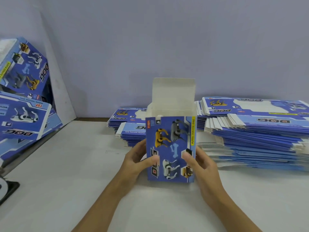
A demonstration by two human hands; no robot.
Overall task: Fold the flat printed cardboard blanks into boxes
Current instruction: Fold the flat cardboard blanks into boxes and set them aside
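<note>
A blue printed box (170, 144) with toy dog pictures stands upright in the middle of the white table (75, 173). Its white top lid flap (173, 92) sticks straight up, and the top is open. My left hand (138, 161) grips the box's left side with the thumb on the front panel. My right hand (200, 161) grips the right side, thumb on the front too. Behind the box lie stacks of flat printed blanks, one at the centre (128, 128) and a larger one to the right (250, 129).
Several folded boxes (25, 81) are piled at the left against a grey wall (150, 39). A dark object (6, 190) sits at the table's left edge. Bare table surface spreads in front of and left of the box.
</note>
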